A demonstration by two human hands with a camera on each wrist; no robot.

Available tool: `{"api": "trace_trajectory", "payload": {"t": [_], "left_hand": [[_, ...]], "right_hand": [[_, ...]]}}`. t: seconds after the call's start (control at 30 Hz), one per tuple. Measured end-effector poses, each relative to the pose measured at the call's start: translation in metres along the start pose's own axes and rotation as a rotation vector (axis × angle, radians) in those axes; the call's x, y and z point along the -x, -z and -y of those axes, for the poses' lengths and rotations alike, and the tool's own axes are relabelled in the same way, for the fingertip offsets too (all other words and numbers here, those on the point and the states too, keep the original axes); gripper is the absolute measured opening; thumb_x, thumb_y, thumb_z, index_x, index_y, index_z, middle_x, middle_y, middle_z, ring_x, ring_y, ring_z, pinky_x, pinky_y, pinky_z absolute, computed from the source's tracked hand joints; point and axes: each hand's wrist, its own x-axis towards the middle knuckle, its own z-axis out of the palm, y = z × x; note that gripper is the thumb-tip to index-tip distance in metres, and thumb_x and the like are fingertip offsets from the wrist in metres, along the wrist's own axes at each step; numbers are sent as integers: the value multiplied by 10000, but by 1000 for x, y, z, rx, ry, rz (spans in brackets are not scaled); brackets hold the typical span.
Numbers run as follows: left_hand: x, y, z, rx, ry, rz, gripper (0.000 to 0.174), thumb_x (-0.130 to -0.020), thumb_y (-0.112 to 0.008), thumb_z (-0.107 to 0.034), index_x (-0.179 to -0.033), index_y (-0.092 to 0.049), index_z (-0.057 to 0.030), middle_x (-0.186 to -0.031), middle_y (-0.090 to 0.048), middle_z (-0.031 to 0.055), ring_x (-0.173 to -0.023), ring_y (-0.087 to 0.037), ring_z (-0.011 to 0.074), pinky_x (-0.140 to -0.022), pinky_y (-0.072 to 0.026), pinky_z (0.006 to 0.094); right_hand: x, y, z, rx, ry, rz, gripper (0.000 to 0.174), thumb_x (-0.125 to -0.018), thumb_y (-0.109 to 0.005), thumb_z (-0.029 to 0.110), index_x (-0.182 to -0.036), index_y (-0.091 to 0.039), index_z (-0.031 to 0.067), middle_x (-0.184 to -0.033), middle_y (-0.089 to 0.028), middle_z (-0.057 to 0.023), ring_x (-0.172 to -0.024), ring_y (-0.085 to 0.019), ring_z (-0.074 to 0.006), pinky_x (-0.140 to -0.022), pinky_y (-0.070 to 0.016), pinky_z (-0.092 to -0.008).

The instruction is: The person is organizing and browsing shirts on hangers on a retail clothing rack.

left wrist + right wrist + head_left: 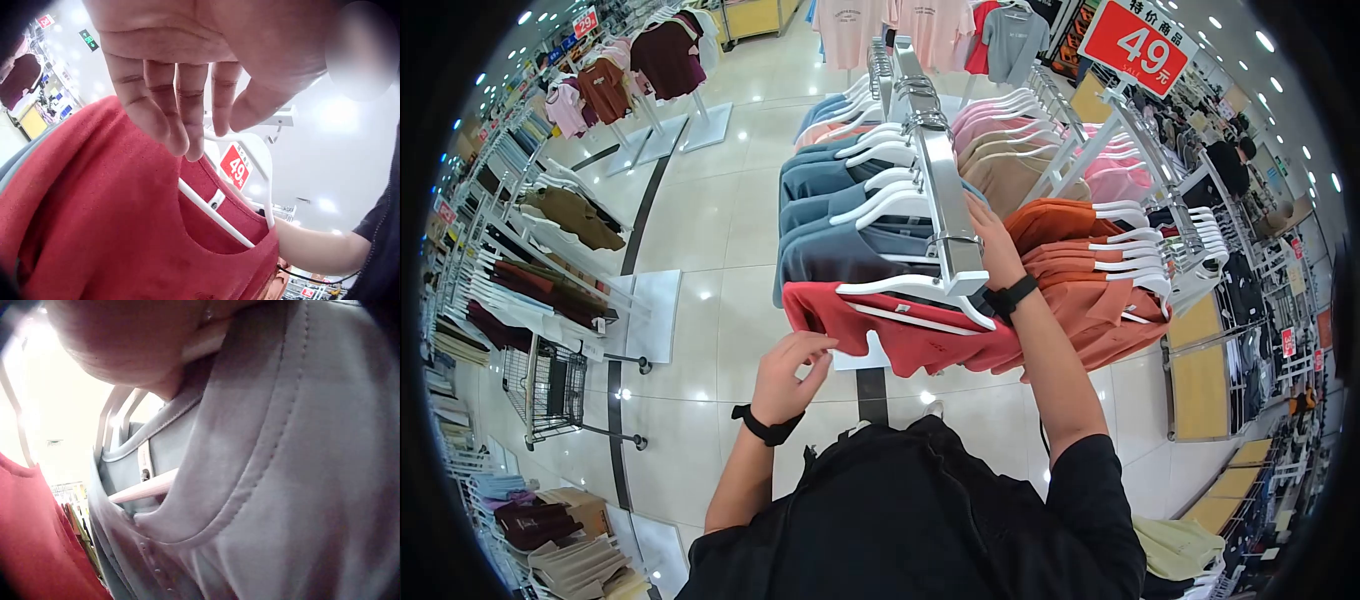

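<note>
A red shirt (pixel 840 310) hangs on a white hanger (pixel 920 290) at the near end of the rack. Beside its left shoulder is my left hand (pixel 792 378), fingers loosely bent and nothing between them; in the left wrist view the fingers hang in front of the red cloth. My right hand (pixel 998 250) reaches past the rack's metal bar (pixel 940 180) to the blue-grey shirts (pixel 830 250) behind the red one. In the right wrist view it lies against the neckline of a grey-looking shirt (pixel 262 462), over its hanger. Its fingertips are hidden there.
Orange shirts (pixel 1090 290) hang close to my right forearm, with tan and pink ones beyond. A red price sign (pixel 1140 45) stands above the rack. To the left are a wire shopping cart (pixel 550 385) and another clothes rack. Tiled floor (pixel 700 240) lies between.
</note>
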Motion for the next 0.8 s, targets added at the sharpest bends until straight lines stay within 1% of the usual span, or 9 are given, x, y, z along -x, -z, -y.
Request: {"api": "trace_trajectory", "payload": {"t": [0.1, 0.2, 0.33, 0.4, 0.43, 0.57, 0.6, 0.67, 0.8], "left_hand": [[9, 8, 7, 7, 89, -75, 240, -902, -714, 14, -1136, -733, -34, -1004, -746, 98, -813, -704, 205, -727, -561, 312], [16, 11, 10, 50, 135, -98, 238, -905, -713, 12, -1140, -732, -25, -987, -741, 103, -798, -702, 204, -724, -559, 309], [24, 2, 21, 45, 129, -19, 235, -910, -713, 5, -1143, -731, -22, -984, -739, 102, -802, -705, 204, -717, -571, 310], [23, -6, 24, 13, 133, 54, 238, -911, -713, 1, -1147, -730, -22, -980, -736, 102, -806, -707, 203, -709, -585, 310], [22, -10, 26, 7, 126, 62, 247, -914, -715, -7, -1159, -727, -27, -974, -735, 97, -812, -711, 202, -710, -595, 309], [15, -30, 28, 58, 116, 149, 250, -923, -725, -47, -1173, -726, -51, -947, -736, 63, -823, -725, 195, -698, -570, 310], [13, -34, 27, 74, 104, 165, 250, -923, -725, -47, -1173, -726, -51, -947, -736, 63, -823, -725, 195, -698, -570, 310], [9, -40, 23, 36, 71, 193, 233, -923, -731, -66, -1156, -730, -63, -930, -734, 59, -818, -726, 192, -693, -557, 318], [13, -50, 27, 38, 79, 210, 211, -914, -745, -76, -1123, -732, -60, -930, -736, 77, -808, -725, 216, -703, -560, 329]], "right_hand": [[7, 2, 0, 135, 66, 15, 733, -891, -712, 34, -1579, -470, 110, -1619, -458, -141, -1431, -474, -369, -1183, -400, -454], [11, 7, 0, 123, 86, 20, 726, -896, -727, 61, -1575, -482, 138, -1621, -455, -147, -1422, -482, -387, -1173, -412, -457], [13, 15, 3, 115, 61, 16, 702, -880, -775, 96, -1536, -534, 159, -1590, -484, -154, -1404, -500, -399, -1160, -430, -462], [14, 20, 9, 106, 8, 19, 680, -851, -823, 125, -1487, -585, 160, -1549, -523, -149, -1381, -524, -400, -1139, -451, -467], [14, 19, 12, 43, -36, 10, 603, -841, -826, 101, -1411, -633, 133, -1496, -561, -146, -1358, -544, -398, -1126, -463, -457], [16, 9, 7, -165, -63, -22, 474, -854, -787, 47, -1310, -669, 100, -1453, -583, -157, -1337, -556, -403, -1115, -472, -437], [17, 7, 6, -132, -36, -38, 487, -856, -792, 56, -1324, -666, 101, -1459, -579, -158, -1340, -555, -401, -1115, -472, -442], [21, 8, 6, -119, -24, -29, 629, -758, -696, -102, -1359, -616, 66, -1528, -524, -142, -1390, -522, -387, -1130, -456, -410], [26, 13, 11, -98, -42, 3, 684, -821, -759, -25, -1469, -583, 103, -1571, -487, -134, -1413, -502, -381, -1177, -418, -415]]}}
